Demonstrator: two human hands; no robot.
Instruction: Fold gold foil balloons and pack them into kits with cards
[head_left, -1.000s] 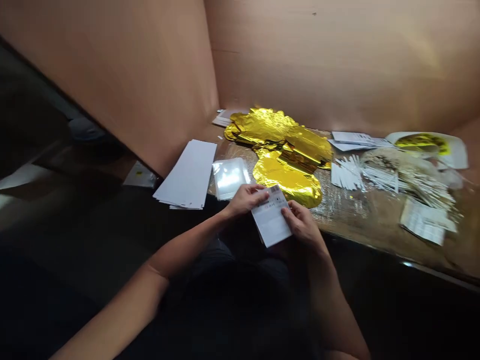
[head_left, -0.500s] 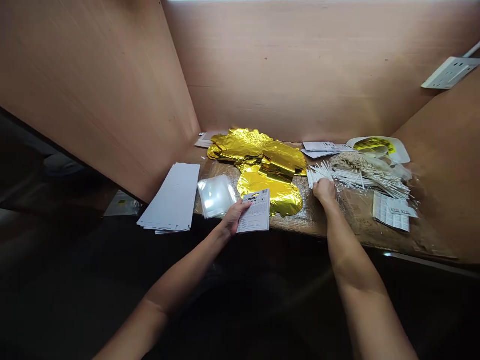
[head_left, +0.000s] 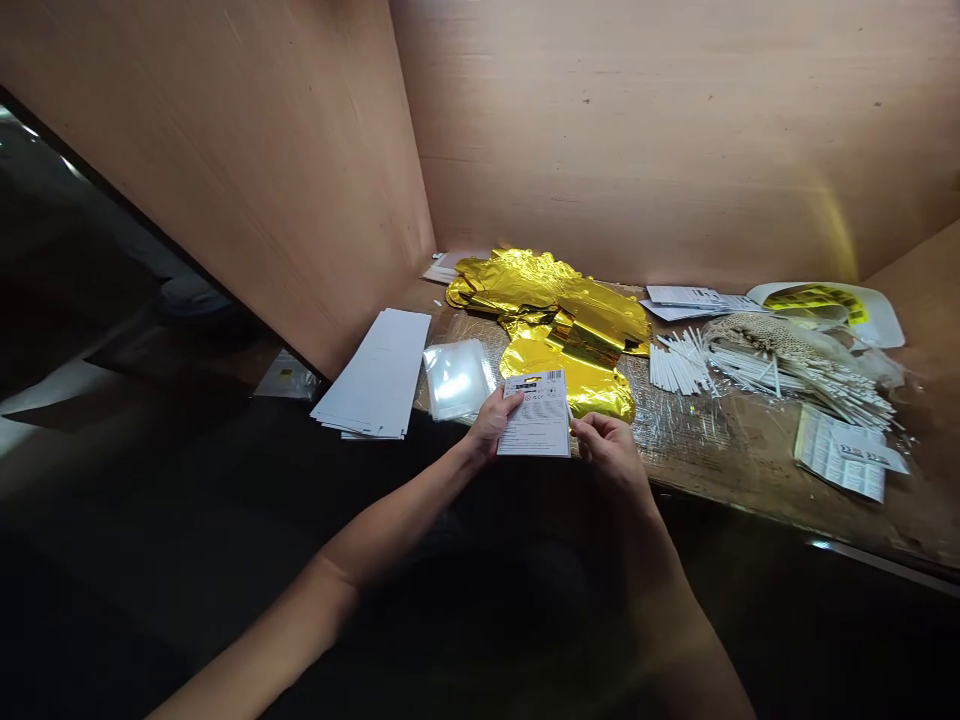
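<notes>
left hand (head_left: pixel 491 425) | right hand (head_left: pixel 607 450) | both pinch printed card (head_left: pixel 536 428) (clear bags (head_left: pixel 456 378) beside, contents unclear)

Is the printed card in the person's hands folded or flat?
Flat: the printed card shows one whole uncreased face, held between left hand and right hand.

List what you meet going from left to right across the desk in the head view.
Stack of white cards → clear plastic sleeves → printed card → loose white sticks → printed label sheets.
</notes>
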